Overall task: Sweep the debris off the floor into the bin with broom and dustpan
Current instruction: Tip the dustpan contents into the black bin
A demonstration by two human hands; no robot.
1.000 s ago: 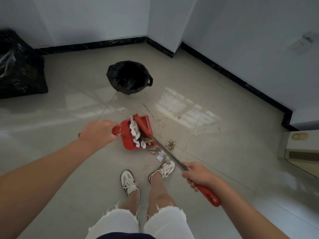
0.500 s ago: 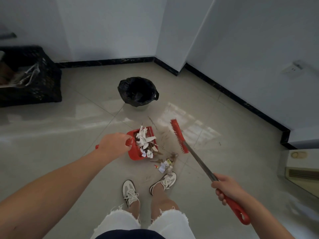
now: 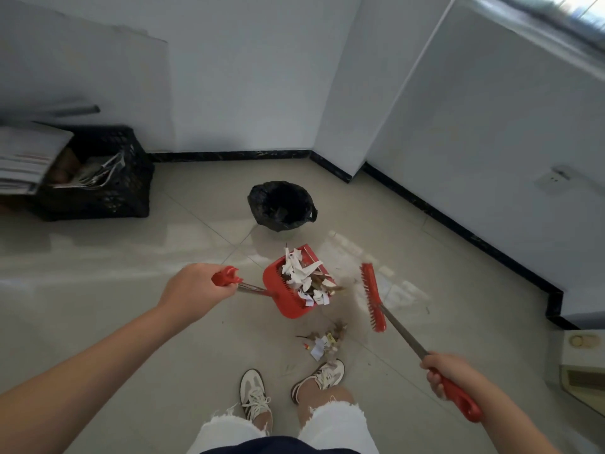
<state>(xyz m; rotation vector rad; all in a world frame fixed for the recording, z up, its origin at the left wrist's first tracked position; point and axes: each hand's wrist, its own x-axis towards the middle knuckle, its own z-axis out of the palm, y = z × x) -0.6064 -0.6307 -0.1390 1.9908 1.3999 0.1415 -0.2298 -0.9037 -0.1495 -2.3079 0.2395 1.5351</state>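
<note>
My left hand [image 3: 193, 290] grips the handle of a red dustpan [image 3: 281, 299], which is lifted off the floor and heaped with white paper scraps and brown bits. My right hand [image 3: 448, 371] grips the red handle of a broom; its red brush head [image 3: 371, 296] hovers to the right of the dustpan. A small pile of leftover debris [image 3: 324, 339] lies on the tile floor just in front of my right shoe. The bin [image 3: 281, 204], lined with a black bag, stands beyond the dustpan near the wall corner.
A black plastic crate [image 3: 98, 178] holding papers and a board sits at the back left against the wall. A cream-coloured appliance [image 3: 579, 365] stands at the right edge. White walls with dark skirting close the back and right. My feet in white sneakers [image 3: 255, 398] stand below the debris.
The dustpan has risen from the floor with its load. The broom head has swung away from the pan to the right. My head has tipped up, showing more wall.
</note>
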